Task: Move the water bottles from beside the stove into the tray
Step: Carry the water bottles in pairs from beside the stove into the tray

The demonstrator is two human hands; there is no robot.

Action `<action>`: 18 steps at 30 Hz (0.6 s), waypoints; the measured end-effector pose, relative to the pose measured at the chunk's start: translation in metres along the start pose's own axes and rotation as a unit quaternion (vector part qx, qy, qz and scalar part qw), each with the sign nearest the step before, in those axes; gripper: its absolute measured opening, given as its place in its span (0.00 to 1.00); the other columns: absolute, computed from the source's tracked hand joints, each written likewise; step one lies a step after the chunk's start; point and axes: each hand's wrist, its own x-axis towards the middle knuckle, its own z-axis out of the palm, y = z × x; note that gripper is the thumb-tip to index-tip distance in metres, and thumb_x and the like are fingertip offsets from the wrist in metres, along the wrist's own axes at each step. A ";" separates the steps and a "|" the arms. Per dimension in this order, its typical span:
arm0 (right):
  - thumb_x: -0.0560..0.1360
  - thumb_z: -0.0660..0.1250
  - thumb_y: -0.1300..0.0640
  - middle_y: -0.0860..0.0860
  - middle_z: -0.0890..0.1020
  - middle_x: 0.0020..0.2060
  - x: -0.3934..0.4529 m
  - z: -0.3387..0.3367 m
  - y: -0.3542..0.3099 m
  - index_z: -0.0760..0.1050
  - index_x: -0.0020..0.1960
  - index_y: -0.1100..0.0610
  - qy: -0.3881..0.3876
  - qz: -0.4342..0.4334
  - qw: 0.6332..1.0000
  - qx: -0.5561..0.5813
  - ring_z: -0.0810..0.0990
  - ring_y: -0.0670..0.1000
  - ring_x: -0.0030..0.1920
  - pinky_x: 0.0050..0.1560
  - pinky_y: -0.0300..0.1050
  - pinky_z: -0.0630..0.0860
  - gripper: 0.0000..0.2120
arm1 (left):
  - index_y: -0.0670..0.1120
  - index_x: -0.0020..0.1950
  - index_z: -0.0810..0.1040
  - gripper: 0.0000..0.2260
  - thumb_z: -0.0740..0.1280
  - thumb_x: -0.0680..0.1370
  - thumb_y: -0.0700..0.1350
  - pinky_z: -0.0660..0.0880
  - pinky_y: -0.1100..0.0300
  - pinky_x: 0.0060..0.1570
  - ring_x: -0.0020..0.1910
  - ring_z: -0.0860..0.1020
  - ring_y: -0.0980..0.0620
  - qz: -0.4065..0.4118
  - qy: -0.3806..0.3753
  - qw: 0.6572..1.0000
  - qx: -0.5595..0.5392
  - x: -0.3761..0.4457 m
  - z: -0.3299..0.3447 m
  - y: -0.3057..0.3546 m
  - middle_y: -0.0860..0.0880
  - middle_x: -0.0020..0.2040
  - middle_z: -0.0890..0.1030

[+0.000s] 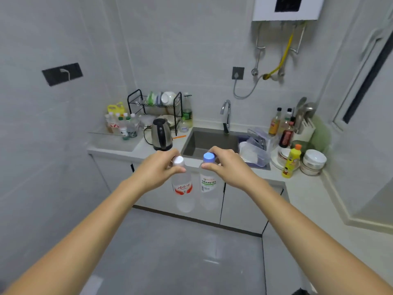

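Note:
My left hand [158, 168] grips the neck of a clear water bottle [182, 188] with a white cap and a red label. My right hand [226, 165] grips the neck of a second clear water bottle [208, 186] with a blue cap and a green-and-white label. Both bottles hang upright in the air, side by side, in front of the counter's front edge below the sink [204, 141]. At the far left of the counter a clear tray [100, 133] holds several small bottles [123, 124]. The stove is out of view.
An electric kettle [161, 135] stands on the counter left of the sink, with a black dish rack [155, 107] behind it. Right of the sink are a clear plastic container [255, 150], sauce bottles [285, 128], a yellow bottle [291, 162] and stacked bowls [312, 162].

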 end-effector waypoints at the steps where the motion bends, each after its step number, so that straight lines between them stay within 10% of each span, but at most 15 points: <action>1: 0.78 0.69 0.37 0.47 0.82 0.54 0.027 0.004 -0.002 0.74 0.60 0.47 -0.013 -0.014 1.000 -0.004 0.80 0.51 0.53 0.53 0.55 0.82 0.18 | 0.52 0.51 0.75 0.12 0.72 0.78 0.58 0.76 0.49 0.43 0.43 0.77 0.54 -0.022 0.005 1.000 0.002 0.010 -0.007 -0.014 0.54 0.44 0.80; 18: 0.72 0.64 0.30 0.47 0.83 0.44 0.393 0.181 -0.117 0.75 0.53 0.49 -0.115 -0.205 0.967 0.098 0.82 0.51 0.46 0.50 0.57 0.80 0.24 | 0.46 0.49 0.74 0.15 0.72 0.79 0.57 0.76 0.44 0.45 0.44 0.79 0.46 -0.238 0.107 0.965 0.018 0.099 -0.109 -0.311 0.49 0.42 0.81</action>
